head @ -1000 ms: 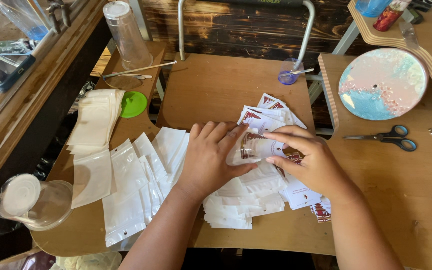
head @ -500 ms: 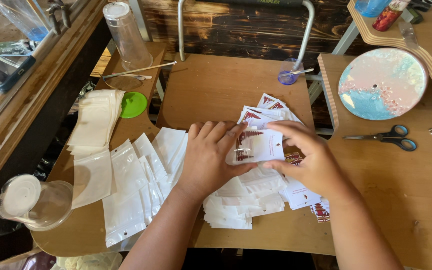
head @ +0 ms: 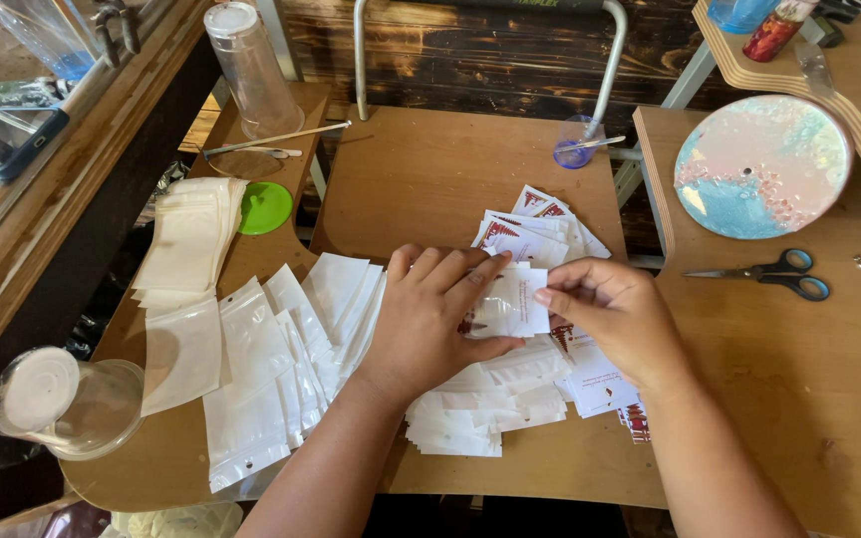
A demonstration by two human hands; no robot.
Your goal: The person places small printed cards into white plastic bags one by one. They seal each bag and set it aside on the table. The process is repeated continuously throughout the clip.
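My left hand (head: 430,314) and my right hand (head: 610,314) meet over the middle of a brown wooden table (head: 430,169). Between their fingertips they hold a small clear zip pouch (head: 512,304) with a white printed card in it. Under the hands lies a heap of white cards and filled pouches (head: 490,399). More cards with red print (head: 535,224) fan out just behind the hands. Empty white pouches (head: 271,369) spread to the left of my left forearm.
A stack of pouches (head: 186,239) and a green lid (head: 265,207) lie at the left, with clear plastic cups (head: 249,70) behind and a lidded cup (head: 62,399) near the front. Scissors (head: 784,274) and a round pastel disc (head: 759,164) lie on the right table.
The card has gone further into the pouch and the pouch now lies flatter between the fingers. Both hands stay in place over the heap.
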